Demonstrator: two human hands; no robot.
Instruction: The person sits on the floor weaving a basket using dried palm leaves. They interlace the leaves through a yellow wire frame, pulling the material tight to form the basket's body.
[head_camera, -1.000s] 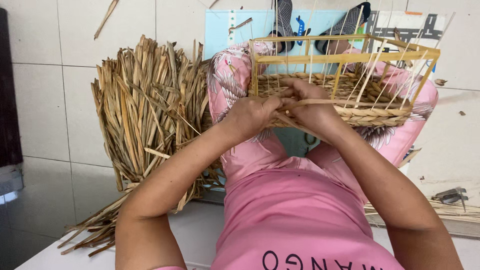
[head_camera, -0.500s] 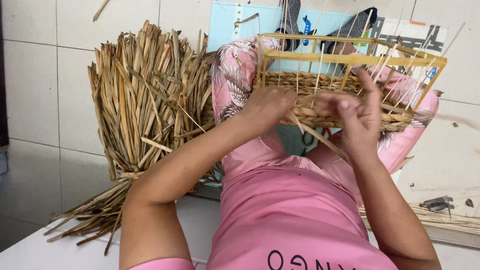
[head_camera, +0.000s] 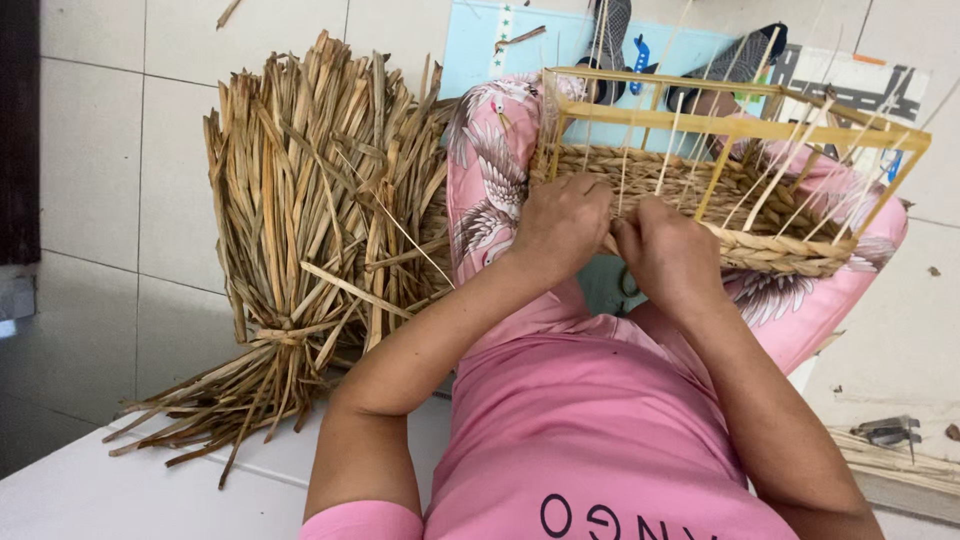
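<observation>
Pressing on the woven basket (head_camera: 760, 225), the left hand (head_camera: 562, 225) and right hand (head_camera: 668, 250) sit side by side, fingers curled tight on its near wall. A dry grass bundle (head_camera: 300, 230) lies left of the left hand.

Fingertips of both hands hidden against basket (head_camera: 760, 245), small dark tool (head_camera: 885, 430) indistinct

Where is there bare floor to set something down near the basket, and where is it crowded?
Bare tiles lie left of the straw bundle, and at far right beyond the basket. A pale surface at lower left is bare. Crowded: both hands, left and right, work at the basket's near wall, over the lap.
</observation>
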